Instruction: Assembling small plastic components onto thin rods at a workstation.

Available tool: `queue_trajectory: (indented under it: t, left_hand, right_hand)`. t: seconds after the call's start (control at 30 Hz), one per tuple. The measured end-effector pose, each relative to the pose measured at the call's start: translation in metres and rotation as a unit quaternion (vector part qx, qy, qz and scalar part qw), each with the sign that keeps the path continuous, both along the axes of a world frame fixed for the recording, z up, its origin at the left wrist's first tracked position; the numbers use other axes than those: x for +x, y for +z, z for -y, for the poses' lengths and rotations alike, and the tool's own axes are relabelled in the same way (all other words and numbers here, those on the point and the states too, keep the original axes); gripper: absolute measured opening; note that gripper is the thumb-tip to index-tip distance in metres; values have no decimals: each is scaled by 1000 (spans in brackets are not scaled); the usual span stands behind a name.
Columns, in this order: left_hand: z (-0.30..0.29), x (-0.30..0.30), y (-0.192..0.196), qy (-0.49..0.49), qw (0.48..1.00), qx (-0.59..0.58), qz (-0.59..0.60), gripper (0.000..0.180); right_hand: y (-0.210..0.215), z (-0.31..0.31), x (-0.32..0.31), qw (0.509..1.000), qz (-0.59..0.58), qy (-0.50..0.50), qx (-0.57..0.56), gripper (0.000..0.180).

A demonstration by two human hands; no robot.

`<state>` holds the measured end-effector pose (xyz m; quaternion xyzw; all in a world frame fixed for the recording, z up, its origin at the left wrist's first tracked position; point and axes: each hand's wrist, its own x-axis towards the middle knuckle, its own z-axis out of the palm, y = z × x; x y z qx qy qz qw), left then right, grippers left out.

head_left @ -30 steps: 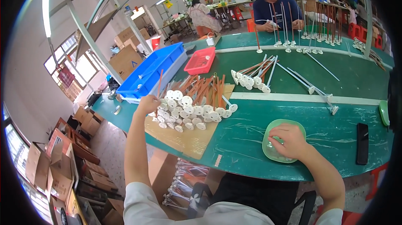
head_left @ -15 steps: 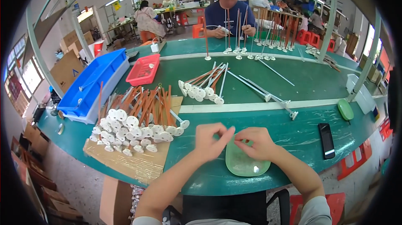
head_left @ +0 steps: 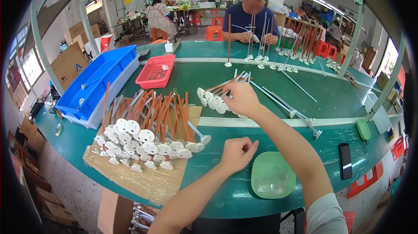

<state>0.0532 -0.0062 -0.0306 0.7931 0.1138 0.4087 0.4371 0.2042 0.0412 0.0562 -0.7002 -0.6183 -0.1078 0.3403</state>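
A blue bin (head_left: pixel 96 83) sits at ten o'clock on the green table (head_left: pixel 335 94), with a red basket (head_left: pixel 155 72) just beside it. A black phone (head_left: pixel 345 160) lies at four o'clock, near a small green lid (head_left: pixel 363 128). At twelve o'clock a person in a dark blue shirt (head_left: pixel 251 19) sits behind upright rods (head_left: pixel 261 42)
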Motion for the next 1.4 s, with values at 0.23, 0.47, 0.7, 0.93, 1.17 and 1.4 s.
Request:
queue_trajectory:
  t: [0.23,0.47,0.7,0.93,1.17,1.4]
  left_hand:
    - [-7,0,-9,-31,1000,1,2,14]
    - [-7,-1,4,-105,992,-71,-4,10]
    - [-7,-1,-1,-31,999,-26,-14,29]
    - [7,-12,-7,-172,931,-321,18,54]
    - [22,-22,9,-249,933,-252,-69,43]
    - [24,-31,22,-322,872,-366,-50,35]
  right_hand:
    - [-8,-98,-47,981,115,-86,-133,46]
    - [0,-100,-22,954,71,-109,-271,34]
    - [27,-5,-22,992,5,-29,-122,23]
    - [-2,167,-42,970,-212,91,73,20]
    - [-47,218,-47,947,-273,104,133,19]
    - [-33,229,-46,969,-212,56,114,19]
